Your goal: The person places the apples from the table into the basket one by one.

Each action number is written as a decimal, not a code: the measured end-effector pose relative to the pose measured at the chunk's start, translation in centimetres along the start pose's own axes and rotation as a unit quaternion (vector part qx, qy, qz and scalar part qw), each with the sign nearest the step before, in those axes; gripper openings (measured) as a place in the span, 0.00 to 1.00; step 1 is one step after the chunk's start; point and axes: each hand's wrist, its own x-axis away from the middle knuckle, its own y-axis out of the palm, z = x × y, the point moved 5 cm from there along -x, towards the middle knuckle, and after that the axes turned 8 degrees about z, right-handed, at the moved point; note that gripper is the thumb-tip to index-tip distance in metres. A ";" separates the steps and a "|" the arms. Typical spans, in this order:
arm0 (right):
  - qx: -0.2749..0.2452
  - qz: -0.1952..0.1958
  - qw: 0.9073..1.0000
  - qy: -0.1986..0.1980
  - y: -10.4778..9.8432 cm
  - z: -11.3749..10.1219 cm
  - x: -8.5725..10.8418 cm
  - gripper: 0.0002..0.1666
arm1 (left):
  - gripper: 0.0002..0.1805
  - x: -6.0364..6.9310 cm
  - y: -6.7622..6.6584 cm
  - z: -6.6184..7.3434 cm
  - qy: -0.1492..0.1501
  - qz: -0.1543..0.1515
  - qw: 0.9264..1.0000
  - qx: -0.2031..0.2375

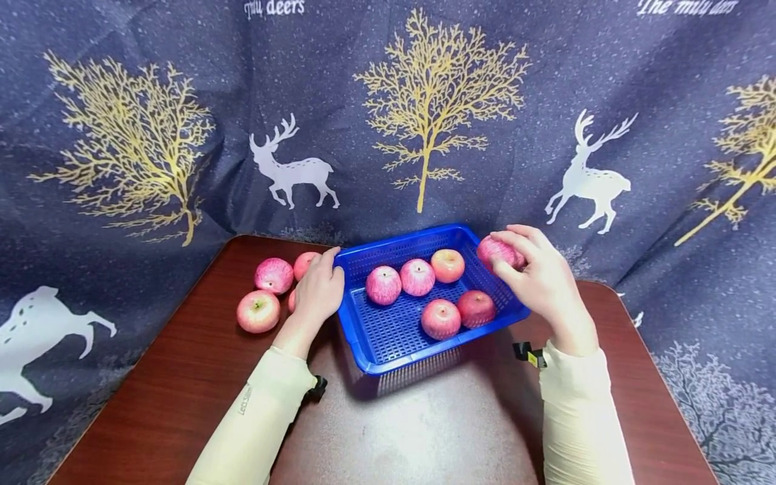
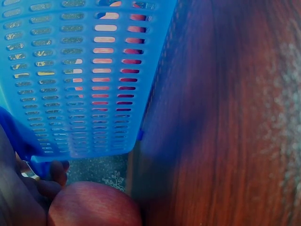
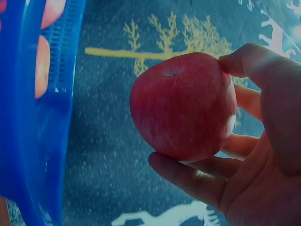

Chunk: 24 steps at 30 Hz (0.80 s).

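Note:
My right hand holds a red apple between thumb and fingers at the right rim of the blue basket. In the right wrist view this apple is beside the basket wall, pinched by the hand. My left hand grips the basket's left rim; in the left wrist view its fingers curl at the rim, near an apple. Inside the basket are several apples, among them a pink one, a yellowish one and a dark red one.
Left of the basket on the brown table, several apples lie together, including a pale one and a pink one; my left hand partly covers one. A dark curtain with trees and deer hangs behind the table.

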 end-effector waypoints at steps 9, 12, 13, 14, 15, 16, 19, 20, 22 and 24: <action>-0.006 -0.028 0.999 -0.037 2.1 -2.2 0.5 0.24 | 0.30 0.1 -0.1 0.1 -0.004 -0.004 1.000 0.001; -0.010 -0.033 0.998 -0.049 2.6 -3.0 0.7 0.25 | 0.31 0.1 -0.1 0.1 -0.003 -0.004 1.000 0.001; -0.010 -0.036 0.998 -0.053 2.8 -3.2 0.7 0.24 | 0.31 0.1 -0.1 0.1 -0.003 -0.003 1.000 0.001; -0.010 -0.038 0.998 -0.058 3.0 -3.5 0.8 0.24 | 0.30 0.1 -0.1 0.1 -0.003 -0.002 1.000 0.002; -0.010 -0.041 0.997 -0.063 3.2 -3.7 0.8 0.24 | 0.30 0.1 -0.1 0.0 -0.003 -0.001 1.000 0.001; -0.009 -0.045 0.997 -0.068 3.4 -3.9 0.8 0.24 | 0.31 0.1 -0.1 0.0 -0.002 -0.001 1.000 0.001; -0.009 -0.055 0.995 -0.081 3.9 -4.5 1.0 0.25 | 0.31 0.1 -0.1 0.0 -0.001 0.001 1.000 0.001; -0.008 -0.058 0.995 -0.083 4.0 -4.7 1.0 0.25 | 0.31 0.1 -0.1 0.0 -0.001 0.001 1.000 0.001; -0.010 -0.064 0.994 -0.087 4.3 -5.1 1.1 0.25 | 0.31 0.0 -0.1 0.0 -0.001 0.001 1.000 0.001; -0.012 -0.068 0.993 -0.093 4.5 -5.4 1.2 0.25 | 0.31 0.0 -0.1 0.1 -0.001 0.001 1.000 0.002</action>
